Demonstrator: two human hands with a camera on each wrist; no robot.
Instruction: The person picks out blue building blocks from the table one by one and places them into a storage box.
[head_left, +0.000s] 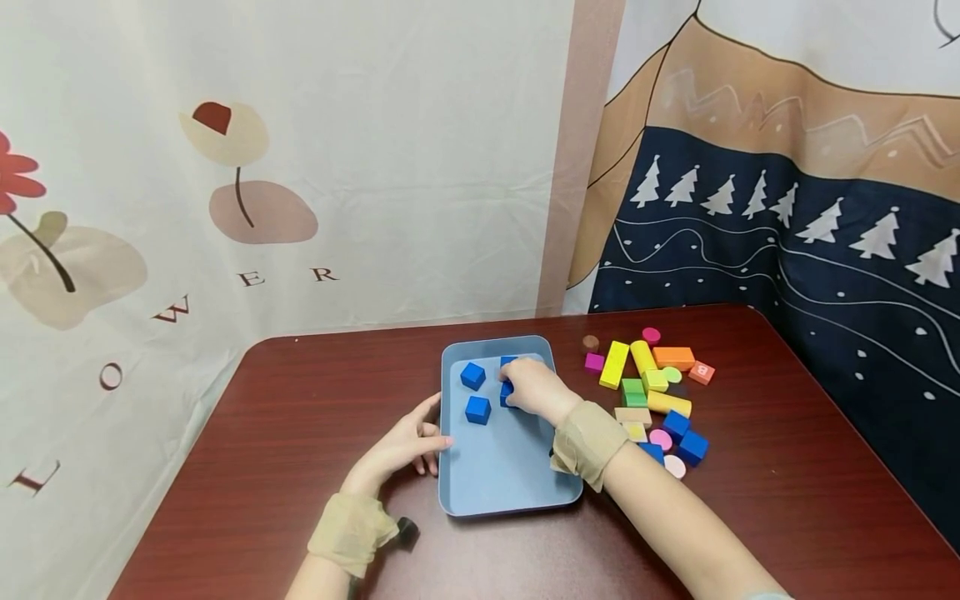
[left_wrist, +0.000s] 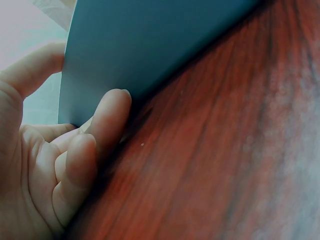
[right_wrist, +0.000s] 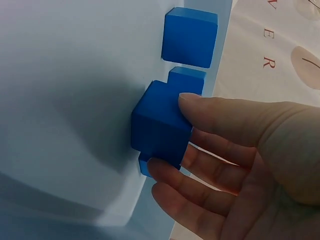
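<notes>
Head view: the tray (head_left: 510,467) lies on the table (head_left: 300,400) at lower centre, three blue cubes (head_left: 477,410) in its upper half. Left hand (head_left: 401,443) at its left wall; right hand (head_left: 538,390) over its upper right. Coloured blocks (head_left: 633,392) lie frame right.

Left wrist view: thumb over the rim, fingers against the outer wall; pinch grip, presumably steadying the tray.

Right wrist view: thumb and fingers pinch the held cube (right_wrist: 159,117), centre frame, by its sides, likely keeping its underside free.
</notes>
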